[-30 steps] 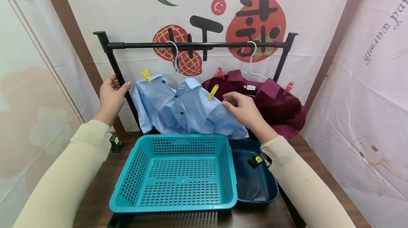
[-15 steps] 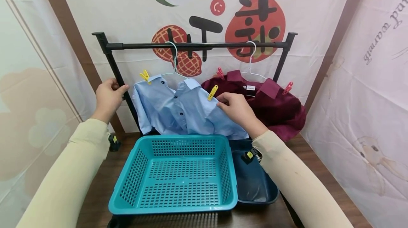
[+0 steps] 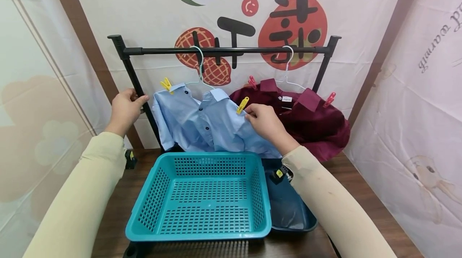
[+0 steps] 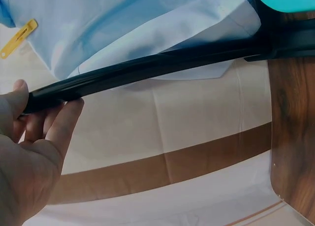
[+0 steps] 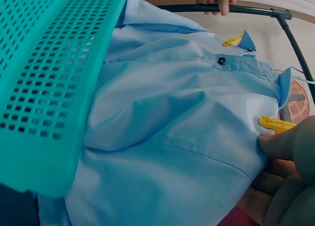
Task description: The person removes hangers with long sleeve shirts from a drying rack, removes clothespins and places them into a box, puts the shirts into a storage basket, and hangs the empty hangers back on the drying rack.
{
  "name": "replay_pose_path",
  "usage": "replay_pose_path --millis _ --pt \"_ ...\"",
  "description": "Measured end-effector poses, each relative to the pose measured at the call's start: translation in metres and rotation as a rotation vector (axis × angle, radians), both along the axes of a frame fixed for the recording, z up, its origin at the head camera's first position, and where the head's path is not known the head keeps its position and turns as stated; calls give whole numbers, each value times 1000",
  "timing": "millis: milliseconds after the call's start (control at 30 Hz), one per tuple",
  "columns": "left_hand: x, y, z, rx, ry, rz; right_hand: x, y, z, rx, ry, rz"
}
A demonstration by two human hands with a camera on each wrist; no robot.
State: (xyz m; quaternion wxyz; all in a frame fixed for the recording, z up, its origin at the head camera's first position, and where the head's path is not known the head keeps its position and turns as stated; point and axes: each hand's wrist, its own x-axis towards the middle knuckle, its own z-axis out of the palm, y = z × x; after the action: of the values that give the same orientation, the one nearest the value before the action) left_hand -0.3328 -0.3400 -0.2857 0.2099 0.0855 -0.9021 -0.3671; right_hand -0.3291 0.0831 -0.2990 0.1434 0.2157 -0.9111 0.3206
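Currently, the left post (image 3: 131, 74) of a black rack (image 3: 162, 51) is held by the left hand (image 3: 125, 111), thumb on one side, fingers curled round the other. The blue shirt (image 3: 223, 123) is hung by a pale hanger (image 3: 202, 59) from the rack's crossbar, yellow clothespin (image 3: 243, 105) fastened at each shoulder. Its edge is pinched by the right hand (image 3: 265, 121) just beside the nearer clothespin, thumb in front, fingers behind; fingertips are hidden by cloth. A maroon shirt (image 3: 325, 125) is hung alongside, with red clothespins (image 3: 329, 100). A teal basket (image 3: 198, 235) is seen in front of the blue shirt, a dark blue basin (image 3: 288, 210) beside it, a wooden tabletop (image 3: 115, 210) below.
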Motion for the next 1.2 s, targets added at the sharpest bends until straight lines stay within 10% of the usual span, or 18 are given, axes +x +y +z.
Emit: replay_pose_path --millis 1200 --pt "4 2 -2 -68 -3 -10 15 21 25 -96 99 -146"
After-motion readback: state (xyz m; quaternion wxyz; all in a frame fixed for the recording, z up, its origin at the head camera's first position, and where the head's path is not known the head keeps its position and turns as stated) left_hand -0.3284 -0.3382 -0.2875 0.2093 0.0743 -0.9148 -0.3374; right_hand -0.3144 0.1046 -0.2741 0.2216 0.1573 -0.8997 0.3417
